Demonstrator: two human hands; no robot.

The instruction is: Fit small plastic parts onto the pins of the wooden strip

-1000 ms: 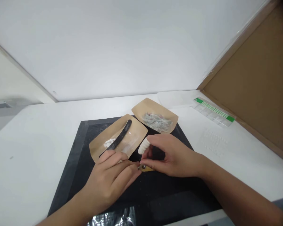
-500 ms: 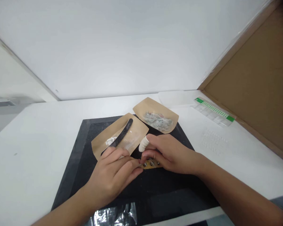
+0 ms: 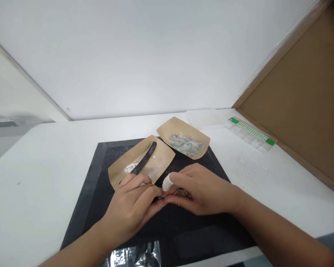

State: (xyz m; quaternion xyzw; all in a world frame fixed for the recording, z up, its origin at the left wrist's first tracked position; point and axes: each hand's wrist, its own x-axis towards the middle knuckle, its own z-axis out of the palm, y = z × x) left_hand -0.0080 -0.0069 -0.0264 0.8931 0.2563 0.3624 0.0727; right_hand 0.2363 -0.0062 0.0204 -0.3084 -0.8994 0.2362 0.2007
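My left hand (image 3: pixel 136 204) is closed, its fingertips pinched at the left end of a small yellowish strip with dark round spots (image 3: pixel 181 191). A small dark piece (image 3: pixel 159 198) shows between those fingertips; I cannot make out its kind. Meeting them from the right, my right hand (image 3: pixel 203 189) closes around the strip, which is mostly hidden. A white ribbed finger cot (image 3: pixel 167 183) covers one of its fingers. Just beyond the left hand, a black curved nail file (image 3: pixel 146 158) lies in a brown paper tray (image 3: pixel 163 161) with small white pieces (image 3: pixel 130 167).
A second brown tray (image 3: pixel 167 128) behind holds crumpled clear packets (image 3: pixel 187 144). Under the hands lies a black mat (image 3: pixel 189 230) on a white table (image 3: pixel 39 178). Right: a clear case with a green label (image 3: pixel 253 133), small clear pieces (image 3: pixel 250 167), a cardboard panel (image 3: pixel 297 89).
My right hand has lowered and turned, its thumb now below and the covered finger nearer the left fingertips. The strip is more hidden. My left hand stays nearly in place.
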